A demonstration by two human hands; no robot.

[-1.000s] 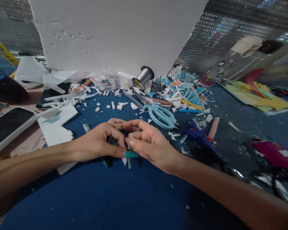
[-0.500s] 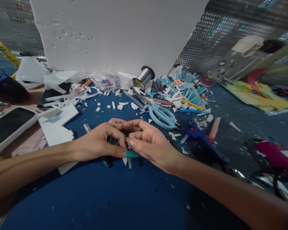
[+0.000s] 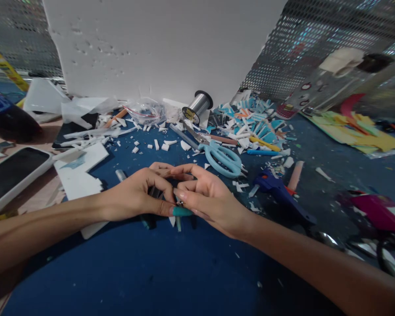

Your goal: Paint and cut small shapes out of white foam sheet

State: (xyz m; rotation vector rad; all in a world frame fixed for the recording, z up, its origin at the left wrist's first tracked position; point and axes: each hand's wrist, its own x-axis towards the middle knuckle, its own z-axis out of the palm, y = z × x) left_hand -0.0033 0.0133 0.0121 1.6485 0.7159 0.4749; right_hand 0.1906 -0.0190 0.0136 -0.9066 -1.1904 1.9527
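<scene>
My left hand [image 3: 143, 193] and my right hand [image 3: 219, 204] meet above the blue table, fingertips nearly touching. A small teal piece [image 3: 182, 211] is pinched between them, its left end at my left thumb and its right end under my right fingers. A tiny dark and shiny bit shows just above it, too small to name. My fingers hide much of what they hold. Beneath the hands, a pale pointed scrap [image 3: 172, 220] and a dark object [image 3: 147, 221] lie partly covered. Light blue scissors [image 3: 222, 158] rest just beyond my right hand.
A wire spool [image 3: 198, 106] stands before a white foam board [image 3: 164, 48]. White and blue scraps [image 3: 250, 120] are strewn across the back. At right lie a blue glue gun [image 3: 281, 195] and a magenta one [image 3: 382, 213]. A phone [image 3: 16, 175] and a dark bottle [image 3: 11, 120] are left.
</scene>
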